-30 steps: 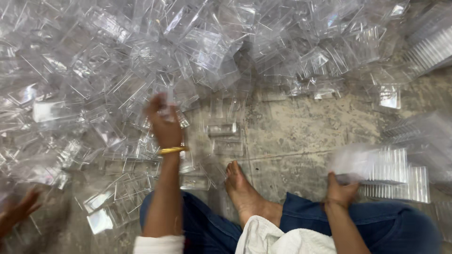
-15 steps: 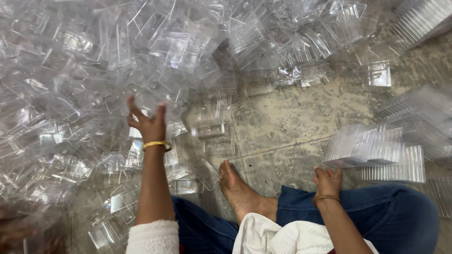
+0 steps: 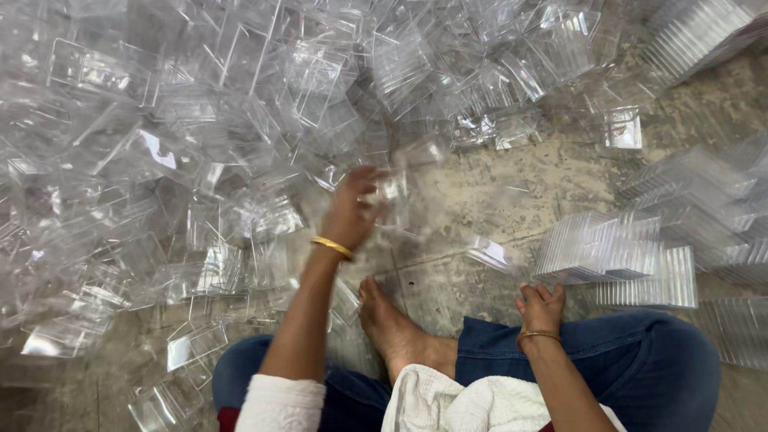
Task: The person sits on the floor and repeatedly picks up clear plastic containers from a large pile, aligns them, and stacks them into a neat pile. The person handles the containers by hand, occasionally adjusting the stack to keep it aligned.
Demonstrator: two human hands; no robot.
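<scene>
My left hand [image 3: 352,210] pinches one clear tray [image 3: 392,196] from the big loose heap [image 3: 200,136]; right hand [image 3: 540,308] steadies the nested stack [image 3: 596,248]. Most trays remain unstacked.

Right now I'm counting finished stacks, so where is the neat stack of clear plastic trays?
In the head view, the stack of trays stands on the floor at the right, just above the right hand and knee, beside more stacks further right.

- The left hand [image 3: 352,210] is stretched forward on a straight arm, fingers curled, blurred; its grip probably closed, though that is hard to tell.
- The right hand [image 3: 541,308] rests low by the knee, fingers loosely bent.
</scene>
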